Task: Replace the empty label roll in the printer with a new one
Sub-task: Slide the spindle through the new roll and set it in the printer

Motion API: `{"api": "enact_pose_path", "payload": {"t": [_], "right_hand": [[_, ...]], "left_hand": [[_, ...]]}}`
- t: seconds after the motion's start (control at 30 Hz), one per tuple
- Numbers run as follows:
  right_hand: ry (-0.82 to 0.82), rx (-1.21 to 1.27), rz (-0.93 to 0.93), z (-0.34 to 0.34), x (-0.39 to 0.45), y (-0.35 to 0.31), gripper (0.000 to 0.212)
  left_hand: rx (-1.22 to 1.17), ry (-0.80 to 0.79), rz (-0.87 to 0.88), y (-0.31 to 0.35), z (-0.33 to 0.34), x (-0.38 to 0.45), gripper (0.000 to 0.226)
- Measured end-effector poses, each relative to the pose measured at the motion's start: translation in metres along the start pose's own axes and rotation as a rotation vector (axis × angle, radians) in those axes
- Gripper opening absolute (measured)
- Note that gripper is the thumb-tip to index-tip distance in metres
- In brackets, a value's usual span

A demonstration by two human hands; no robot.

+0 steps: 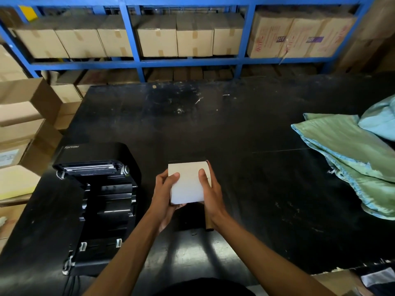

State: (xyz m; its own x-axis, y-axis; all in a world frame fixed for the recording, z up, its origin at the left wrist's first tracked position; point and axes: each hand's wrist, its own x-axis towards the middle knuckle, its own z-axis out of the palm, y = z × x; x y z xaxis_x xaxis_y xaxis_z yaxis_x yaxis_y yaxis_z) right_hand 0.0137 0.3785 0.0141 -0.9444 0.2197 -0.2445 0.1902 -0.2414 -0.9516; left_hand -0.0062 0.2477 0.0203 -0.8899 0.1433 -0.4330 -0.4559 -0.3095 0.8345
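Note:
A white label roll (188, 183) is held above the black table, between both hands. My left hand (164, 193) grips its left side, thumb on top and fingers beneath. My right hand (210, 194) grips its right side with the thumb lying across the paper. The black label printer (100, 189) stands open to the left of the roll, lid tipped back, and its roll bay shows no paper. A brown cardboard tube (209, 223), partly hidden by my right wrist, lies on the table under my right hand.
The black table (245, 135) stretches ahead and to the right. Green and blue folded sacks (350, 154) lie at its right edge. Stacked cardboard boxes (19, 124) crowd the left side. A blue rack (136, 60) filled with boxes stands behind the table.

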Motion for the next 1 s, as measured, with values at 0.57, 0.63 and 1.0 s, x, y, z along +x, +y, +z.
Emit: {"api": "enact_pose_path", "payload": {"t": [0.57,0.63,1.0], "right_hand": [[0.277,0.15,0.124,-0.05,0.008,0.033,0.043],[0.294,0.145,0.141,-0.057,0.008,0.037,0.049],[0.301,0.13,0.164,-0.075,0.006,0.049,0.055]], "left_hand": [[0.59,0.26,-0.114,-0.047,-0.018,0.028,0.052],[0.883,0.285,-0.115,-0.068,-0.019,0.029,0.043],[1.221,0.277,-0.189,-0.117,-0.001,0.03,0.054]]}}
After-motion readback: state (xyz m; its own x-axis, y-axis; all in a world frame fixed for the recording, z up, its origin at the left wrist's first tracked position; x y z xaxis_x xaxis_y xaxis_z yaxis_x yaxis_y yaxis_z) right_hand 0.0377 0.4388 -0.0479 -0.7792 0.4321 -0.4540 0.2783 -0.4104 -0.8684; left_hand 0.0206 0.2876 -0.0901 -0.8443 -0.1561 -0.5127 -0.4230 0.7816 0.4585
